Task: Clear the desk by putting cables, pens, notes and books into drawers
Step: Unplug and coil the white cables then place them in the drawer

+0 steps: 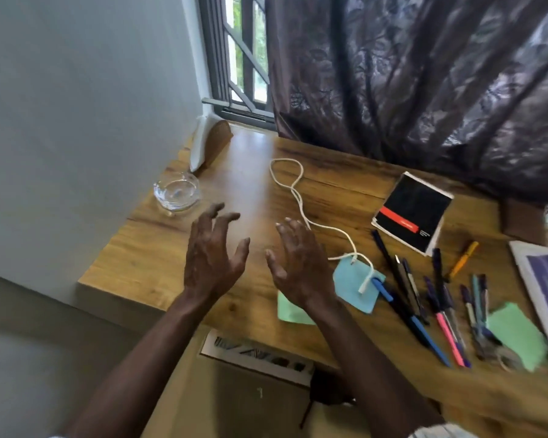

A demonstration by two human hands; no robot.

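Observation:
My left hand (214,251) and my right hand (299,259) hover over the wooden desk (158,248) with fingers spread, holding nothing. A white cable (293,191) loops across the desk just right of my right hand, and its plug end lies on a blue note (351,287). A green note (291,309) is partly hidden under my right wrist. Several pens (437,305) lie scattered to the right. A black booklet with a red stripe (413,211) sits behind them. Another green note (516,335) lies at the right.
A glass bowl (176,192) stands at the desk's left rear, near a white and wooden object (209,143) in the corner. A dark curtain (424,74) hangs behind the desk. A printed book or paper (541,292) lies at the right edge. An open drawer (253,354) with items shows below.

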